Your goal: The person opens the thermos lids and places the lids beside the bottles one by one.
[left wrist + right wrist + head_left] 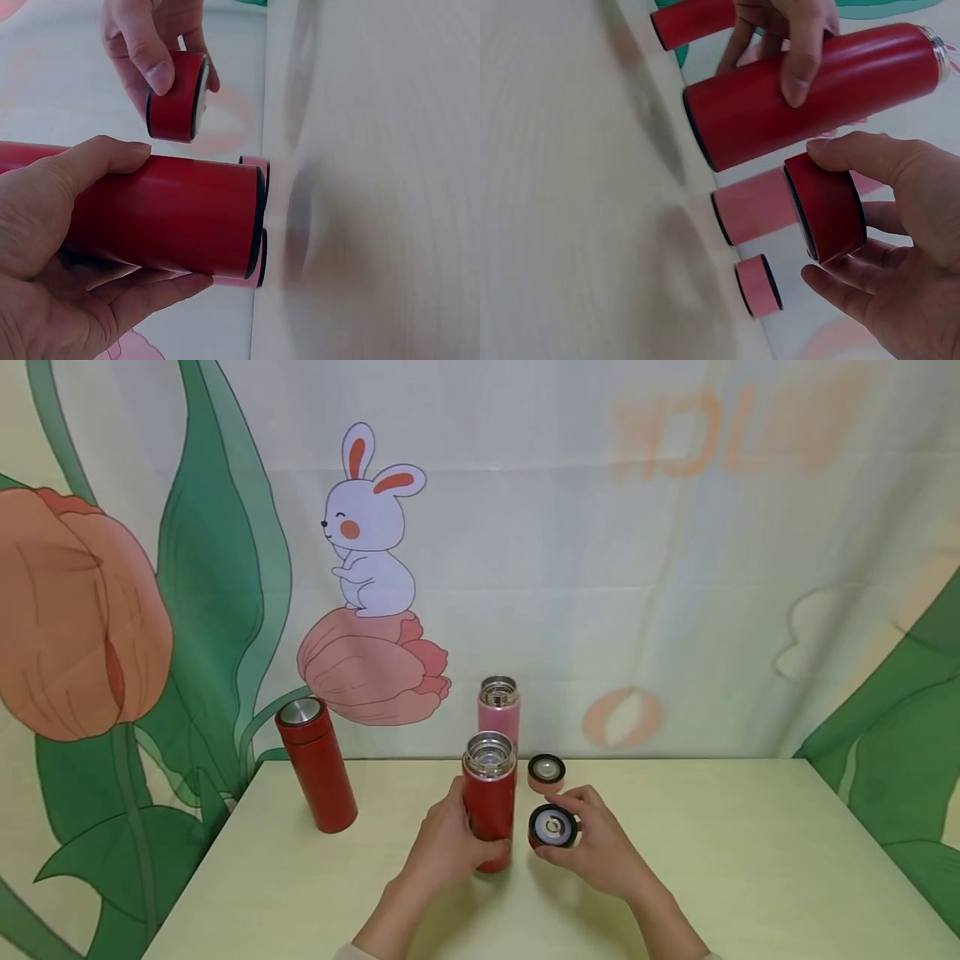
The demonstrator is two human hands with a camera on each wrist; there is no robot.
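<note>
Bottle (491, 802) in left grip (448, 841); lid (553, 827), right grip (598, 843).

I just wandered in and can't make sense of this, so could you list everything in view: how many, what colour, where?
Open thermos flask: 1, red, in the left hand
Flask lid: 1, red with black rim, in the right hand
Capped thermos flask: 1, red, standing at the table's left
Uncapped thermos flask: 1, pink, behind the held flask
Upturned lid: 1, pink with black rim, right of the pink flask
Table: 1, pale, underneath
Printed backdrop: 1, whitish with rabbit, tulips and leaves, behind the table
Sleeve cuffs: 2, pale, bottom edge
Hands: 2, bare, at centre
</note>
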